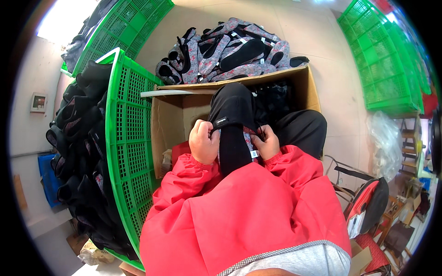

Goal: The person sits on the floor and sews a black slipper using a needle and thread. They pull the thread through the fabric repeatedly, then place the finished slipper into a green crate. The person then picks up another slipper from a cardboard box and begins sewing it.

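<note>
Across my lap lies a soft black fabric slipper (234,149) with a grey-and-red floral part, a small dark label at its upper edge and a white tag at its side. My left hand (204,141) pinches its upper left edge beside the dark label. On the opposite edge, above the white tag, my right hand (267,142) grips it with thumb and fingers closed. Past my knees, a heap of floral slippers (212,57) with black soles lies on the floor.
An open cardboard box (309,89) holding dark items stands in front of me. At my left, a green crate (133,147) borders a stack of black footwear (83,138). Green crates (382,64), a clear plastic bag (384,142) and a folding chair (363,202) are at right.
</note>
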Action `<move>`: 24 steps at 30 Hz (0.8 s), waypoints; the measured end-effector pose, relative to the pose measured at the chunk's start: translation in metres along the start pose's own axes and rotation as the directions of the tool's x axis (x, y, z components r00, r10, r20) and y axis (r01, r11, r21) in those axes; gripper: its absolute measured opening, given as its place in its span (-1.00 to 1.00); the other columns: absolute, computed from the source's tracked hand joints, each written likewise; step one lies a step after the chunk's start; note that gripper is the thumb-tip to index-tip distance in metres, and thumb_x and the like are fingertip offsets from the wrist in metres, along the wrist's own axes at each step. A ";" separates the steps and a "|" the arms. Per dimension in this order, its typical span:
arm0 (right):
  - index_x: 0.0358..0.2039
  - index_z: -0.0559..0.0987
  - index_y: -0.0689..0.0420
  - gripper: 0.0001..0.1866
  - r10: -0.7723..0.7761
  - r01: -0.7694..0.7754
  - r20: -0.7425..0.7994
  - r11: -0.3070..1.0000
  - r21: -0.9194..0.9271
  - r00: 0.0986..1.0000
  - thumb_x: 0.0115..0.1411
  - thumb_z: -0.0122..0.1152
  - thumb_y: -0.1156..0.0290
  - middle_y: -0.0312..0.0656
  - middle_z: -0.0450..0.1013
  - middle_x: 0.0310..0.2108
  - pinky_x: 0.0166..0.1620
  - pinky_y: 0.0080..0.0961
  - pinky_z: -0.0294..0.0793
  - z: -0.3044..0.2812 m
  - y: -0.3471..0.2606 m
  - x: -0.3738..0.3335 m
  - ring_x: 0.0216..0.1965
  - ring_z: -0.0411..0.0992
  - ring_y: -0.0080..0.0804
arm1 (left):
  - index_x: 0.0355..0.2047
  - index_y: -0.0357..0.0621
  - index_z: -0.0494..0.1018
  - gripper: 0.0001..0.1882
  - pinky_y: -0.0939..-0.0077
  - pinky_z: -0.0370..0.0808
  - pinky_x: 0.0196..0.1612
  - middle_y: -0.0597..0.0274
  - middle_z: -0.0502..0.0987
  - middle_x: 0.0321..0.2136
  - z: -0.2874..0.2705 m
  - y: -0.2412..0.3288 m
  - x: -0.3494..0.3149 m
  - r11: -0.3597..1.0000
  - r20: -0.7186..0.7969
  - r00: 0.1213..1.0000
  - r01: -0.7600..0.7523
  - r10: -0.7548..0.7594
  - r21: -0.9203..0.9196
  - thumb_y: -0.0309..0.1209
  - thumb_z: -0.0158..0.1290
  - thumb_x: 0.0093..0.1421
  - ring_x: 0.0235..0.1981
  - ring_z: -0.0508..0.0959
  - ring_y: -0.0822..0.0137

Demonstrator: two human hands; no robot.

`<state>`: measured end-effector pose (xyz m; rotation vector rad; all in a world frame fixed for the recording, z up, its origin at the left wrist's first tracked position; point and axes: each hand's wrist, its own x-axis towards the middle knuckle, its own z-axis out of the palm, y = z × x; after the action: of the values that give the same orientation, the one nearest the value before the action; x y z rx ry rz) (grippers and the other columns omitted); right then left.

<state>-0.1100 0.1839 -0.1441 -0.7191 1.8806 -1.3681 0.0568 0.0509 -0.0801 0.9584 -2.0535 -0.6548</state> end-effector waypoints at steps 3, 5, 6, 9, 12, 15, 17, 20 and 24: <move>-0.27 0.43 0.19 -0.80 0.033 -0.043 0.067 0.988 0.146 0.997 0.15 0.29 0.52 -0.34 0.42 -0.51 -0.36 -0.61 0.39 -0.001 0.004 0.000 -0.50 0.35 -0.61 | -0.39 -0.23 0.32 -0.78 0.50 0.34 -0.49 0.27 0.37 -0.49 0.005 -0.003 -0.005 0.989 -0.032 0.993 0.111 -0.114 -0.097 -0.70 0.13 0.03 -0.55 0.37 0.44; -0.20 0.43 0.19 -0.82 0.016 -0.066 0.163 0.950 0.304 0.987 0.22 0.22 0.51 -0.30 0.45 -0.46 -0.32 -0.62 0.43 -0.001 0.007 0.005 -0.47 0.41 -0.59 | -0.32 -0.22 0.33 -0.83 0.55 0.36 -0.43 0.35 0.40 -0.44 0.008 -0.006 -0.009 0.880 0.047 0.918 0.393 -0.395 -0.266 -0.67 0.08 0.14 -0.49 0.38 0.53; -0.17 0.42 0.20 -0.82 -0.015 -0.060 0.176 0.910 0.410 0.984 0.25 0.17 0.51 -0.28 0.46 -0.42 -0.29 -0.63 0.44 0.001 0.008 0.006 -0.44 0.43 -0.58 | -0.30 -0.22 0.33 -0.85 0.60 0.34 -0.41 0.37 0.38 -0.44 0.011 -0.008 -0.008 0.822 0.018 0.902 0.400 -0.430 -0.406 -0.63 0.07 0.17 -0.47 0.36 0.56; -0.06 0.39 0.26 -0.80 -0.055 -0.121 0.264 0.786 0.606 0.963 0.36 0.01 0.47 -0.16 0.50 -0.26 -0.17 -0.62 0.48 -0.002 0.009 0.006 -0.34 0.48 -0.53 | -0.20 -0.20 0.35 -0.87 0.73 0.31 -0.32 0.45 0.37 -0.40 0.013 -0.013 0.009 0.616 -0.024 0.835 0.386 -0.550 -0.686 -0.46 0.03 0.29 -0.40 0.33 0.61; 0.01 0.40 0.24 -0.72 -0.161 -0.033 0.246 0.773 0.633 0.956 0.33 0.10 0.44 -0.14 0.47 -0.13 -0.09 -0.57 0.47 -0.008 0.008 0.007 -0.22 0.46 -0.52 | -0.17 -0.20 0.36 -0.83 0.68 0.38 -0.28 0.38 0.43 -0.34 0.004 -0.008 0.030 0.435 -0.043 0.709 0.382 -0.703 -0.815 -0.37 0.02 0.33 -0.35 0.38 0.57; 0.07 0.41 0.22 -0.60 -0.299 0.089 0.249 0.784 0.614 0.921 0.23 0.23 0.49 -0.16 0.40 0.02 -0.06 -0.57 0.46 -0.010 -0.004 0.005 -0.13 0.42 -0.51 | -0.16 -0.19 0.37 -0.83 0.52 0.50 -0.20 0.30 0.47 -0.30 -0.004 0.003 0.044 0.308 -0.028 0.616 0.354 -0.787 -0.883 -0.38 0.01 0.33 -0.30 0.49 0.44; 0.10 0.41 0.20 -0.52 -0.283 0.050 0.282 0.781 0.622 0.917 0.16 0.30 0.54 -0.19 0.37 0.08 -0.02 -0.57 0.44 -0.010 -0.015 -0.002 -0.07 0.40 -0.50 | -0.17 -0.19 0.36 -0.85 0.51 0.52 -0.23 0.28 0.48 -0.29 -0.006 0.007 0.046 0.306 -0.029 0.610 0.356 -0.792 -0.883 -0.41 0.02 0.32 -0.33 0.51 0.42; 0.14 0.41 0.18 -0.40 -0.272 0.045 0.270 0.778 0.627 0.924 0.07 0.38 0.59 -0.21 0.36 0.11 0.04 -0.57 0.40 -0.006 -0.012 -0.004 -0.01 0.38 -0.48 | -0.17 -0.19 0.35 -0.87 0.46 0.55 -0.22 0.24 0.49 -0.26 -0.005 0.011 0.042 0.250 0.027 0.642 0.338 -0.766 -0.907 -0.44 0.00 0.32 -0.31 0.53 0.38; 0.12 0.42 0.19 -0.44 -0.271 0.094 0.213 0.796 0.598 0.939 0.09 0.37 0.58 -0.22 0.37 0.09 0.04 -0.59 0.40 -0.006 -0.005 0.000 0.01 0.39 -0.50 | -0.17 -0.14 0.35 -0.89 0.48 0.54 -0.25 0.29 0.49 -0.26 -0.001 0.027 0.034 0.228 0.086 0.689 0.351 -0.719 -0.908 -0.43 -0.01 0.34 -0.31 0.52 0.43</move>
<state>-0.1149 0.1862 -0.1379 -0.7406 1.0845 -1.7400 0.0318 0.0396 -0.0459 0.9975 -0.6709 -1.6050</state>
